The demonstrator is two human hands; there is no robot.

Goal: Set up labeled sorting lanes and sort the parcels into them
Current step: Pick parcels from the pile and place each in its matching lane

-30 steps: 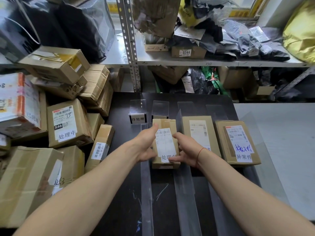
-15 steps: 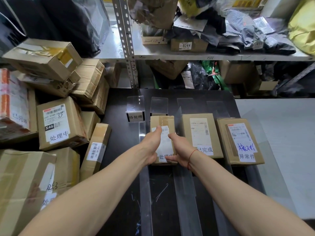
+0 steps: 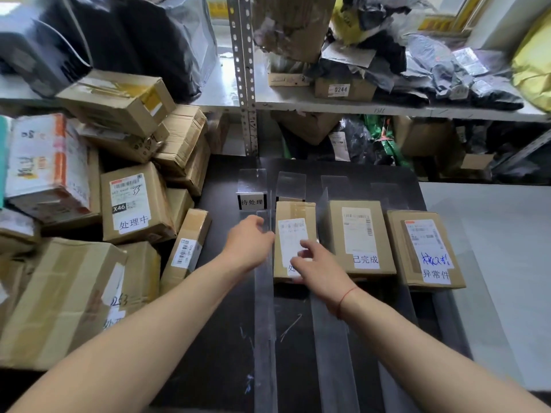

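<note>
Three parcels are lying in three neighbouring lanes on the dark surface [image 3: 226, 338], one in each: narrow parcel [image 3: 293, 234], middle parcel [image 3: 359, 236], right parcel [image 3: 423, 248]. Your right hand [image 3: 320, 263] is resting relaxed fingers on the narrow parcel. Your left hand [image 3: 249, 244] is hanging released, grasping nothing, beside it.

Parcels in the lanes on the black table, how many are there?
3. One under the right hand, one marked 已完成 in the next lane right, one marked 异常件 at far right. None seems hidden.
</note>
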